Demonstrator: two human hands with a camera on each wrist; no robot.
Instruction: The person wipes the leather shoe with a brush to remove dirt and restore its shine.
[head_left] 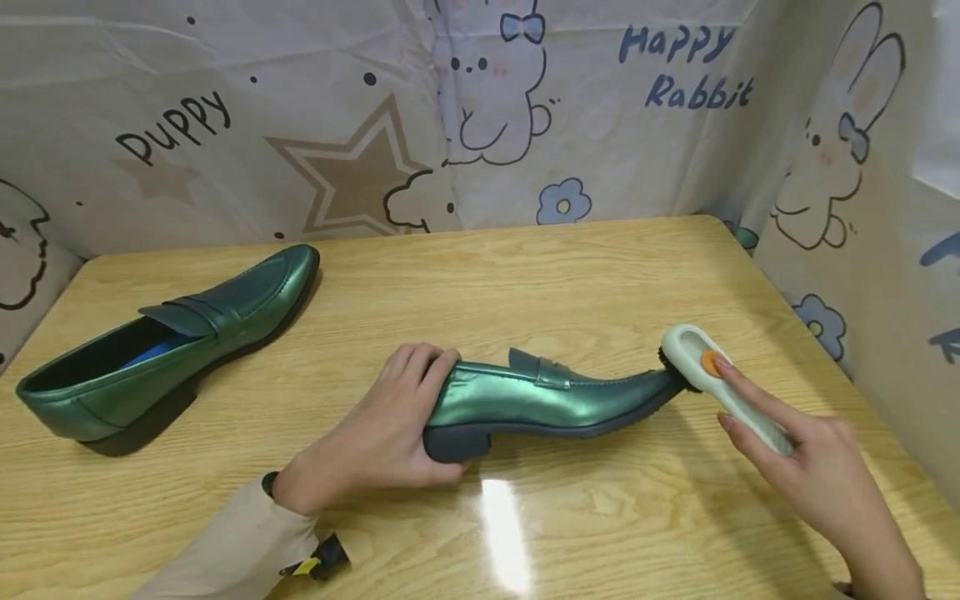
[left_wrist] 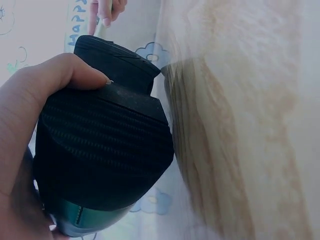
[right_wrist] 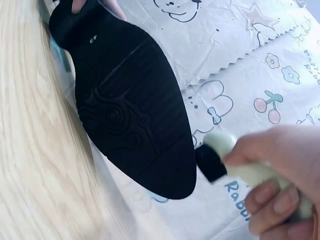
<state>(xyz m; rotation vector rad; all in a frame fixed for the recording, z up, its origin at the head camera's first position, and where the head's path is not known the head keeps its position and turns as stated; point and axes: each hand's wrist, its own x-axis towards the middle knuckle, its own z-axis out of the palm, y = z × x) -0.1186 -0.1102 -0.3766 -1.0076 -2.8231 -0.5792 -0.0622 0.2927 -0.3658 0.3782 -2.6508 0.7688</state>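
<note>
A metallic green loafer (head_left: pixel 517 396) is gripped at its heel by my left hand (head_left: pixel 393 417), fingers over the back rim and thumb low by the heel block. Its toe points right, and the shoe is tilted so that the black sole (right_wrist: pixel 135 110) shows in the right wrist view. My right hand (head_left: pixel 810 458) holds a pale green shoe brush (head_left: pixel 753 417) by its handle, a finger by the orange button (head_left: pixel 712 363). The brush's black bristles (right_wrist: pixel 211 163) are right at the toe tip. In the left wrist view my thumb (left_wrist: pixel 75 72) presses by the dark heel (left_wrist: pixel 105 135).
The matching green loafer (head_left: pixel 180 342) stands on the left of the wooden table (head_left: pixel 465 283), with something blue (head_left: pixel 153 350) inside it. Behind and to the right hangs a white cloth (head_left: pixel 315 75) printed with cartoon rabbits. A green object (head_left: pixel 745 237) shows past the table's far right corner.
</note>
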